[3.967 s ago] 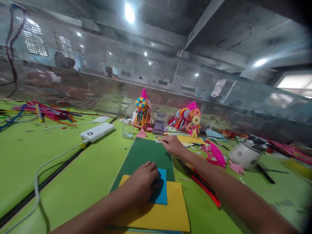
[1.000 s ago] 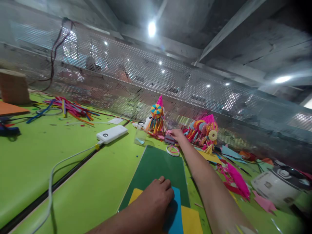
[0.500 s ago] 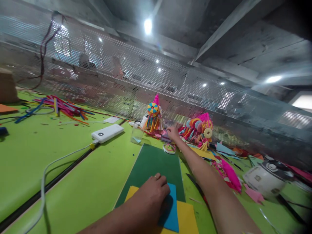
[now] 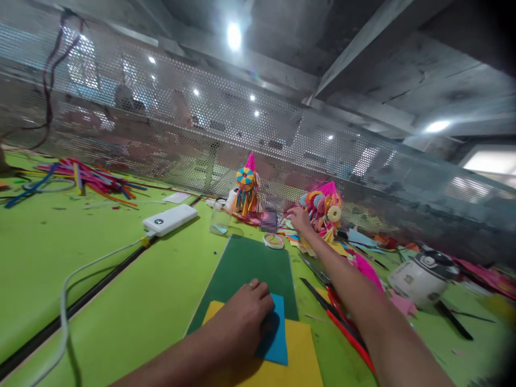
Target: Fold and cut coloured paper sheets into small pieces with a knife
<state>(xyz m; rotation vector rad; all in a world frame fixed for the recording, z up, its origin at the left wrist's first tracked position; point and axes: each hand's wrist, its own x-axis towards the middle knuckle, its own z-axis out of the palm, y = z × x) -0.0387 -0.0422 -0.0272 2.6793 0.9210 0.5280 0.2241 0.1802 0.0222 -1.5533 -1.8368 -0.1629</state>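
Observation:
My left hand presses down on a blue sheet of paper with its fingers curled at the sheet's edge; a ring sits on one finger. Beneath the blue sheet lies yellow paper, partly over a dark green cutting mat. My right hand is stretched far forward, fingers bent and a little apart, beside colourful hanging ornaments with tassels. I see nothing held in it. Red-handled scissors lie under my right forearm, near a second blade.
A white power bank with a cable lies left. A clear cup, a white ring of tape and another ornament stand beyond the mat. Pipe cleaners lie far left, a white pot-like appliance right. Perforated panel behind.
My right hand has moved right, away from the small blurred box toward the ornaments. My left hand stays on the blue sheet. The view has shifted slightly, showing more of the scissors.

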